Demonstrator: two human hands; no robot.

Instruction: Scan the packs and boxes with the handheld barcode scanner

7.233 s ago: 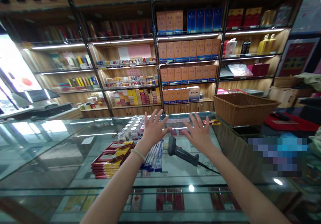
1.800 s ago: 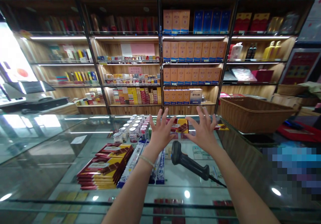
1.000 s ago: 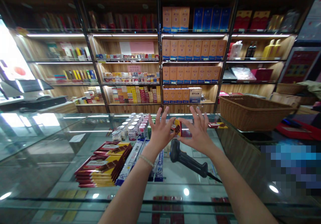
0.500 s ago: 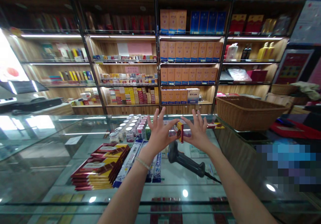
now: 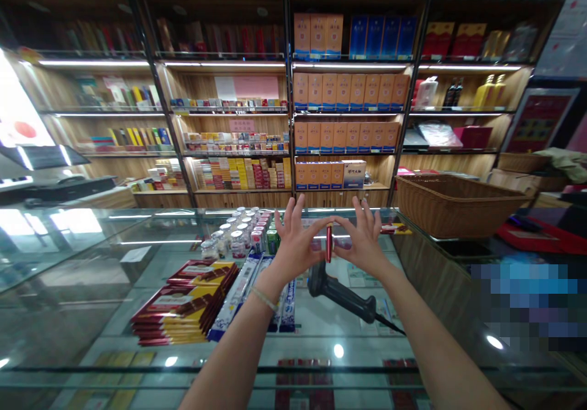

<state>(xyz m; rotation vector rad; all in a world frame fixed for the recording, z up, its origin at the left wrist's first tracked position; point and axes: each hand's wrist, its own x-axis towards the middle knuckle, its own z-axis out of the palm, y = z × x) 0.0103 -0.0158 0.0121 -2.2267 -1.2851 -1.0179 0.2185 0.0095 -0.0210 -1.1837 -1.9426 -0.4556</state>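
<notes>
A red-wrapped chocolate bar [image 5: 329, 248] stands upright above the glass counter, its narrow edge facing me. My left hand [image 5: 293, 245] pinches it from one side between thumb and index finger. From the other side my right hand [image 5: 364, 245] grips it the same way, and the other fingers of both hands point up. Just below lies a black barcode scanner [image 5: 346, 298] with its cable running right. Left of my left forearm is a stack of red and yellow chocolate bars [image 5: 181, 306], beside long blue-and-white packets [image 5: 236, 300] partly hidden by my arm.
Small white-lidded jars [image 5: 238, 245] and cans [image 5: 273, 240] stand behind the packets. Another chocolate bar [image 5: 400, 229] lies beyond my right hand, near a wicker basket [image 5: 458, 208]. Lit shelves with boxes [image 5: 346, 136] line the back wall. The glass counter [image 5: 321, 342] reflects lights.
The chocolate bar has turned between my fingers: part of its yellow and red face showed before, and now mostly its thin edge does. Both hands stay nearly in place.
</notes>
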